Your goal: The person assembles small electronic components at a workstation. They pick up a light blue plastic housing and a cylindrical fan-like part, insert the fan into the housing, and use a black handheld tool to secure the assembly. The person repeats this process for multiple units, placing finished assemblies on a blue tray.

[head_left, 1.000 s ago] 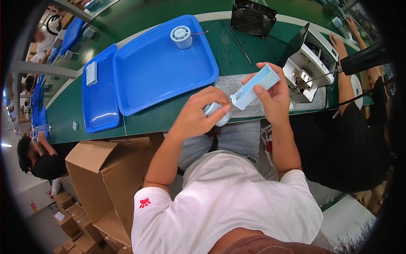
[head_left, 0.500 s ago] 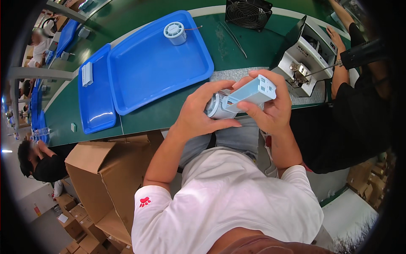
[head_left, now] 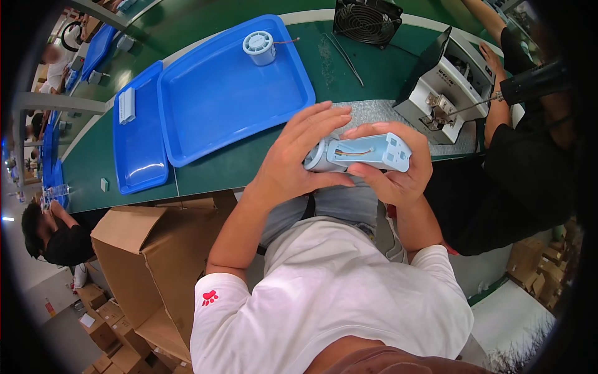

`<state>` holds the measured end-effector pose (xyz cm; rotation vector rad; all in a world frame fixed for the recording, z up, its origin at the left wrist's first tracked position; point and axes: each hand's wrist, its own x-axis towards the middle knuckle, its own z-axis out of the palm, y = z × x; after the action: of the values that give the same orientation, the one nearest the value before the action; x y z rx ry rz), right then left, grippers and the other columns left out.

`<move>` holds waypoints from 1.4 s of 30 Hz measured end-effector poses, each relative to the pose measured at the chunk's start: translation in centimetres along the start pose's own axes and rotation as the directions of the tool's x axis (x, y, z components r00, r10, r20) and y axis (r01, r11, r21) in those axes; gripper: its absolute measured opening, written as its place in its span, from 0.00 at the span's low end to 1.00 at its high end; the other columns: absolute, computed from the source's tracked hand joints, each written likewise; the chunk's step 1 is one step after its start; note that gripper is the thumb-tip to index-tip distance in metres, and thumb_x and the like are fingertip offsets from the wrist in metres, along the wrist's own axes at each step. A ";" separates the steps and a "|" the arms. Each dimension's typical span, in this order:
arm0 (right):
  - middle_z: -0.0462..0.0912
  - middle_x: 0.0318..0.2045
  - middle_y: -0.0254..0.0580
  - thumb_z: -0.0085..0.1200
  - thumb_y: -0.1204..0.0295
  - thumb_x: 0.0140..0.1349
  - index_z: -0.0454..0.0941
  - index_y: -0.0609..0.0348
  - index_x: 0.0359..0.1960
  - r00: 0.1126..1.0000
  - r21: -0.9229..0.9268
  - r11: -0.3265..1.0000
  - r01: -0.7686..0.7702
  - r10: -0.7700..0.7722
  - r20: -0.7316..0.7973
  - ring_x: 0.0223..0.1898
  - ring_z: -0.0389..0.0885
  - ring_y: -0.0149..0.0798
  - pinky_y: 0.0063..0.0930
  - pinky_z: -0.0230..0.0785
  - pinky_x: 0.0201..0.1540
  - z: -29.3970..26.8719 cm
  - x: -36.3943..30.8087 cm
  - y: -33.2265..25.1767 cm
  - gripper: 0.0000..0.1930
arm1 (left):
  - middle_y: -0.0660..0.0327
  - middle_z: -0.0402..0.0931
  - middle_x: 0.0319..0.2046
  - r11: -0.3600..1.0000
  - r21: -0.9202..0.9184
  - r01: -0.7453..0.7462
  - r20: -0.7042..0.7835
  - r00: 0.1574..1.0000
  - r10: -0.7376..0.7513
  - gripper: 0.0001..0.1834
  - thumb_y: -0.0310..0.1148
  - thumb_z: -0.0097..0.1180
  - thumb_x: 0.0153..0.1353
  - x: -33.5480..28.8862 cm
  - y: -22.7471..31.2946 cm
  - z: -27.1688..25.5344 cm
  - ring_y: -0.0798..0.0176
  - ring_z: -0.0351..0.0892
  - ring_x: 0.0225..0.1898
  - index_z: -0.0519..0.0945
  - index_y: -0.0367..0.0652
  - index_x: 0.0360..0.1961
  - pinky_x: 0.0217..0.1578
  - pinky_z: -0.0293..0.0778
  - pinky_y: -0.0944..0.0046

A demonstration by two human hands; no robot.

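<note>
My left hand (head_left: pixel 289 156) curls around a round pale-blue plastic housing (head_left: pixel 319 159), its thumb below and its fingers above. Joined to that housing is a long, hollow light-blue handle shell (head_left: pixel 374 156), with small square openings at its far end. My right hand (head_left: pixel 408 177) grips this shell between the thumb and the fingers. The hollow side faces up, showing thin wires (head_left: pixel 355 153) inside. Both hands hold the piece above my lap, just off the table's near edge. Part of the round housing is hidden by my left hand.
A large blue tray (head_left: pixel 230 118) holds a round vented housing (head_left: pixel 259 48) with wires. A narrower blue tray (head_left: pixel 140 156) holds a pale plastic part (head_left: pixel 127 106). Tweezers (head_left: pixel 346 59), a black fan (head_left: pixel 367 22) and a metal-cased machine (head_left: pixel 442 93) stand beyond; a co-worker's arm (head_left: pixel 498 93) is at right.
The handle shell has rolled and lowered in my hands, so its hollow side and wires now show. My left fingers have lifted and spread somewhat.
</note>
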<state>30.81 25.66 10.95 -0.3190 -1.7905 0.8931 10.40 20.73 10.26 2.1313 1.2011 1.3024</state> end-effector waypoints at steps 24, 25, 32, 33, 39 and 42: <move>0.81 0.53 0.56 0.67 0.86 0.55 0.69 0.66 0.60 0.979 -0.248 0.948 -0.201 0.205 -0.012 0.57 0.81 0.47 0.37 0.75 0.58 -3.9 -0.1 0.4 0.30 | 0.55 0.77 0.50 0.948 -0.236 0.213 -0.162 0.953 -0.254 0.22 0.25 0.71 0.57 -1.5 -2.3 6.0 0.58 0.77 0.51 0.78 0.37 0.52 0.55 0.72 0.61; 0.80 0.54 0.54 0.66 0.87 0.55 0.69 0.66 0.60 0.969 -0.288 0.953 -0.091 0.018 -0.245 0.55 0.81 0.45 0.35 0.75 0.57 -5.1 -0.1 0.8 0.31 | 0.55 0.77 0.49 0.950 -0.224 0.219 -0.176 0.949 -0.261 0.21 0.25 0.71 0.57 -1.1 -2.6 6.5 0.57 0.77 0.51 0.78 0.37 0.51 0.55 0.71 0.61; 0.71 0.59 0.55 0.70 0.72 0.62 0.58 0.65 0.69 0.651 -0.542 0.838 -0.055 -0.382 -0.656 0.57 0.74 0.45 0.39 0.74 0.56 -16.3 8.4 -0.6 0.39 | 0.53 0.78 0.45 0.935 -0.264 0.236 -0.195 0.937 -0.292 0.18 0.27 0.74 0.54 1.0 -3.1 10.4 0.53 0.79 0.46 0.81 0.36 0.44 0.47 0.74 0.59; 0.74 0.57 0.53 0.71 0.68 0.63 0.59 0.63 0.69 0.683 -0.530 0.847 -0.034 -0.368 -0.631 0.53 0.78 0.45 0.39 0.75 0.55 -17.9 9.4 -0.9 0.39 | 0.53 0.78 0.45 0.938 -0.262 0.229 -0.207 0.935 -0.287 0.18 0.27 0.74 0.54 0.9 -3.3 10.6 0.53 0.79 0.46 0.81 0.36 0.44 0.47 0.74 0.59; 0.80 0.33 0.38 0.53 0.60 0.76 0.74 0.62 0.50 0.774 -0.190 0.966 0.174 -0.254 -0.580 0.26 0.79 0.32 0.25 0.74 0.31 -14.0 13.0 -6.5 0.16 | 0.53 0.79 0.44 0.962 -0.208 0.180 -0.241 0.943 -0.229 0.18 0.25 0.74 0.53 0.7 -3.5 10.6 0.53 0.80 0.44 0.81 0.36 0.44 0.46 0.75 0.58; 0.80 0.32 0.39 0.46 0.53 0.80 0.73 0.61 0.47 0.789 -0.473 0.834 0.284 -0.483 -0.379 0.26 0.79 0.32 0.25 0.74 0.30 -14.7 12.8 -5.1 0.20 | 0.52 0.80 0.45 0.962 -0.213 0.171 -0.245 0.944 -0.222 0.19 0.25 0.74 0.52 0.9 -3.3 10.9 0.53 0.81 0.44 0.82 0.36 0.45 0.45 0.76 0.59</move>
<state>39.72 35.99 25.78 -0.3685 -1.4621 0.1161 18.33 24.55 3.06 1.6949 1.2979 1.5780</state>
